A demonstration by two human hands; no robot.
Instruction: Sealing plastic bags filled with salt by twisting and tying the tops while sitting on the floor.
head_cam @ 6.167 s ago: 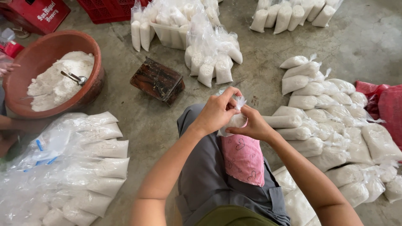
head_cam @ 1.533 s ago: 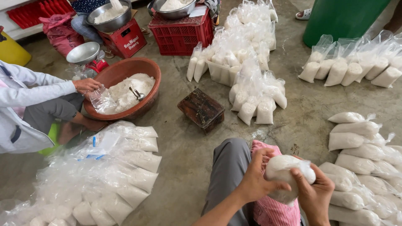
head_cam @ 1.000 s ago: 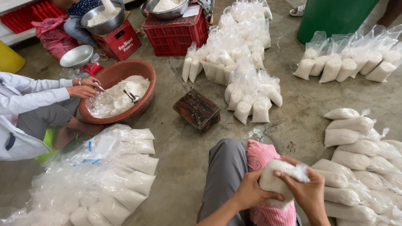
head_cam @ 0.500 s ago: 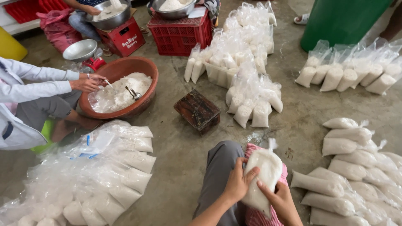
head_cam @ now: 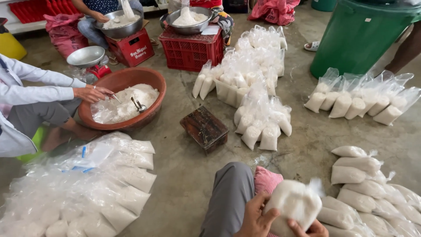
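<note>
At the bottom of the head view both my hands hold one filled clear plastic bag of white powder [head_cam: 293, 203] over my lap. My left hand [head_cam: 255, 218] grips its left side with fingers spread on it. My right hand [head_cam: 308, 229] supports it from below and is mostly cut off by the frame edge. A pink striped cloth [head_cam: 265, 180] lies on my grey trouser leg [head_cam: 228, 197]. Finished bags [head_cam: 364, 180] lie stacked just right of my hands.
A brown bowl [head_cam: 124, 79] of white powder sits at left, where another person's hand [head_cam: 91, 92] holds a bag. A small dark wooden box [head_cam: 205, 128] stands ahead. Piles of filled bags [head_cam: 258, 109] [head_cam: 87, 193], red crates [head_cam: 191, 48] with metal basins, and a green bin [head_cam: 359, 37] surround.
I lowered the filled bag from the right toward my lap, turning it in both hands. The view tilted up and forward. The person at left moved their hand over the bowl.
</note>
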